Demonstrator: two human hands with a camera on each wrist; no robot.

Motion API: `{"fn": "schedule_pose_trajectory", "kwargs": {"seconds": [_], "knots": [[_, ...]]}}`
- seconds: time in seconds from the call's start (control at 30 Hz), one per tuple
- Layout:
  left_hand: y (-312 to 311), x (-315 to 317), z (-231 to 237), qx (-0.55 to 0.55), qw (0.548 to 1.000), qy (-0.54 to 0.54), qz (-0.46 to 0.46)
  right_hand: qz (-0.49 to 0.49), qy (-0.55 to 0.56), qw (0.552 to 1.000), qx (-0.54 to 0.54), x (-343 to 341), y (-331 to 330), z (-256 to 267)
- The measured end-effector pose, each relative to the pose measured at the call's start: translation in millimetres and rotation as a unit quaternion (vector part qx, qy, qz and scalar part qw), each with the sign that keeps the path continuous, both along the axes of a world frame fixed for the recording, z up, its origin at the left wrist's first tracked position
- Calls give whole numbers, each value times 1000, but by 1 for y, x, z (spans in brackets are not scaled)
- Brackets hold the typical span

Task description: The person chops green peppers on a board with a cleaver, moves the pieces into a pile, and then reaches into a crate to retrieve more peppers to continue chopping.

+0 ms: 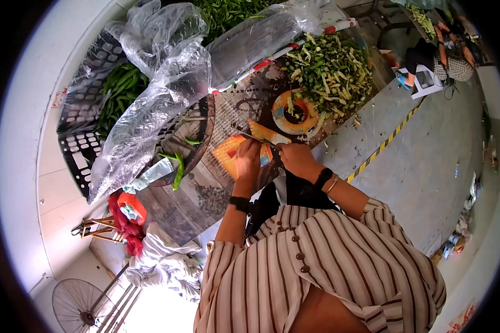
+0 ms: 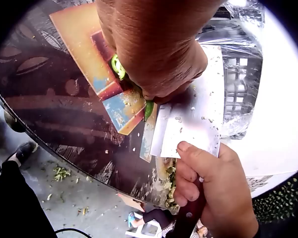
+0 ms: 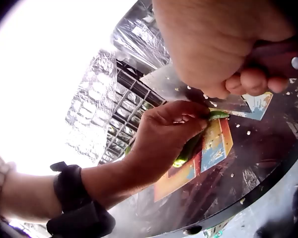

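Observation:
In the right wrist view the left hand (image 3: 161, 136) pinches a green pepper (image 3: 218, 114) by its fingertips, with more green pepper (image 3: 185, 153) under the palm, over a colourful board (image 3: 213, 148). The right hand (image 2: 216, 181) grips the dark red handle (image 2: 191, 210) of a wide cleaver (image 2: 188, 126), thumb on the blade, in the left wrist view. Its blade, dotted with small bits, stands right beside the pepper end (image 2: 148, 110) at the left fingers. From the head view, both hands are close together near the table's front edge.
A heap of cut peppers (image 1: 333, 72) lies at the table's right, beside an orange ring-shaped object (image 1: 283, 114). Whole peppers (image 1: 122, 89) fill a black crate (image 1: 75, 147) at the left, partly under clear plastic (image 1: 166, 83). Loose peppers (image 1: 179, 171) lie left of the board.

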State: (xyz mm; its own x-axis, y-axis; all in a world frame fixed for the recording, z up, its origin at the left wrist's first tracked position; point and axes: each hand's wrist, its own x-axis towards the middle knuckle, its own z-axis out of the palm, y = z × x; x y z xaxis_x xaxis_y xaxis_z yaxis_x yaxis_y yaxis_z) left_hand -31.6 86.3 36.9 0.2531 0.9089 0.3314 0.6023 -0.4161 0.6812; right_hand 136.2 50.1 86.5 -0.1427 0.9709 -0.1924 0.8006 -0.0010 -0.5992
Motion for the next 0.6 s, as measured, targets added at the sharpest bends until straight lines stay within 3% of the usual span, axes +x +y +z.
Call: {"fn": "schedule_pose_trajectory", "kwargs": {"seconds": [0.23, 0.6], "knots": [[2, 1, -2, -26, 1000, 1, 3, 26, -66, 997, -39, -4, 5, -2], [4, 3, -7, -31, 999, -4, 18, 30, -56, 996, -62, -7, 16, -2]]}}
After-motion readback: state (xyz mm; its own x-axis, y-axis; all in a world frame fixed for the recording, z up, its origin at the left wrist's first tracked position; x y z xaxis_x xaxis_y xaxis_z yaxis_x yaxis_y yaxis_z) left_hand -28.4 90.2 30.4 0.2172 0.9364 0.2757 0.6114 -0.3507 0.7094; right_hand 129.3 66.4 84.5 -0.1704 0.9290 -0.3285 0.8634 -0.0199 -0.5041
